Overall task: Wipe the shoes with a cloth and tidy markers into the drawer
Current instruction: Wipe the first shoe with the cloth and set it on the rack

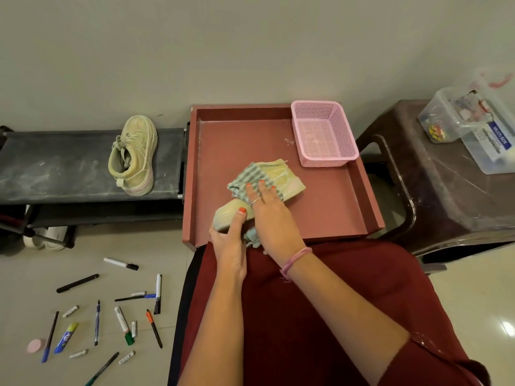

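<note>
A beige shoe (289, 178) lies on its side in the open reddish-brown drawer (328, 207). My left hand (230, 238) grips its toe end at the drawer's front. My right hand (267, 207) presses a green-and-white striped cloth (250, 178) flat onto the shoe's middle with straight fingers. A second beige shoe (133, 156) lies on the dusty black shoe rack (69, 165) to the left. Several markers and pens (122, 323) are scattered on the tiled floor at the lower left.
A pink mesh basket (323, 135) sits in the drawer's far right corner. A brown plastic stool (446, 176) at the right carries clear plastic boxes (473, 126). White shoes (46, 238) sit under the rack. My lap in red cloth (306, 316) fills the foreground.
</note>
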`<act>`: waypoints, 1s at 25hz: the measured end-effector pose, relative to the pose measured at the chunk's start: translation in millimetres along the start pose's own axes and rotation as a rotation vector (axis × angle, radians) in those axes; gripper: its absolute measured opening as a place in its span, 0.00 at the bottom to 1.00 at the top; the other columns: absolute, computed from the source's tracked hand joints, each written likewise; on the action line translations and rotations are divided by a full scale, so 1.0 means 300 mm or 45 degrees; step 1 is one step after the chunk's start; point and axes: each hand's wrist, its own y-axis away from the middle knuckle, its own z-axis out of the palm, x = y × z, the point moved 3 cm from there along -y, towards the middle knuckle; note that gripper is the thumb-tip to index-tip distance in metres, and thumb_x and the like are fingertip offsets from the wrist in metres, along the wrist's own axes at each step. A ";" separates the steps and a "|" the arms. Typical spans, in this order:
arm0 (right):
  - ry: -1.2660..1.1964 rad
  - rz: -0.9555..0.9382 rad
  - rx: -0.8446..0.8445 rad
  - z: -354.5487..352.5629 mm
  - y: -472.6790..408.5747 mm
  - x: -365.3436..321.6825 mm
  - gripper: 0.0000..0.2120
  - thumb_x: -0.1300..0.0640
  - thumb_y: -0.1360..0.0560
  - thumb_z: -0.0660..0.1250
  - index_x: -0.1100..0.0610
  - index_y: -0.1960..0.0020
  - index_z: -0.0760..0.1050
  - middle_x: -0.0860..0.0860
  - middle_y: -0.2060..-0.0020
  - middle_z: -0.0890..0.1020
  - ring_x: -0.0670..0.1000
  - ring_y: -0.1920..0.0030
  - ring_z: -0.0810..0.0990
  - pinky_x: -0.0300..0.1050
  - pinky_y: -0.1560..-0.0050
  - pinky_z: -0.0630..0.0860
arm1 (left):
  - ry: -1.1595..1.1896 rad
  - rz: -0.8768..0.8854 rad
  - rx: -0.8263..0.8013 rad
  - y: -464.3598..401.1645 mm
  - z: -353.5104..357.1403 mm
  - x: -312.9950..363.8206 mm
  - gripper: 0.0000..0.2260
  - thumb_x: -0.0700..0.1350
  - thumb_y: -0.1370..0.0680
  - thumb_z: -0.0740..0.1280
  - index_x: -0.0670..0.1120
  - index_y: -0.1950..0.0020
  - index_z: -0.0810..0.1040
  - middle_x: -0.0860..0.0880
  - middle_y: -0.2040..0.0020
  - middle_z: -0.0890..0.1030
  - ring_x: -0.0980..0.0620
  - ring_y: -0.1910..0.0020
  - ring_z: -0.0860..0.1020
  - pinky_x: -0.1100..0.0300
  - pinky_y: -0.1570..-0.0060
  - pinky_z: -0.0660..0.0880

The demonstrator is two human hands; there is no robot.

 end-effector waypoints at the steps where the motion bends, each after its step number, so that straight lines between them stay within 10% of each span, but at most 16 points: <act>1: 0.023 -0.018 0.043 -0.007 0.001 0.015 0.32 0.66 0.22 0.59 0.55 0.22 0.50 0.58 0.23 0.53 0.60 0.23 0.51 0.51 0.26 0.55 | -0.041 0.028 0.009 -0.002 -0.005 -0.002 0.29 0.40 0.29 0.75 0.38 0.32 0.68 0.37 0.39 0.78 0.44 0.43 0.80 0.50 0.43 0.77; 8: 0.012 0.097 0.049 -0.105 -0.122 0.107 0.28 0.70 0.21 0.52 0.56 0.23 0.56 0.55 0.24 0.58 0.55 0.24 0.56 0.46 0.27 0.57 | -0.162 0.141 -0.007 0.008 0.002 -0.011 0.41 0.49 0.42 0.80 0.44 0.33 0.67 0.44 0.41 0.80 0.50 0.43 0.80 0.54 0.41 0.76; 25: -0.167 -0.077 0.062 -0.044 0.052 0.021 0.34 0.74 0.26 0.55 0.52 0.23 0.55 0.51 0.23 0.57 0.55 0.23 0.52 0.48 0.28 0.60 | -0.281 0.199 0.019 0.001 -0.012 -0.015 0.31 0.41 0.32 0.77 0.42 0.34 0.68 0.44 0.45 0.81 0.54 0.51 0.82 0.62 0.54 0.80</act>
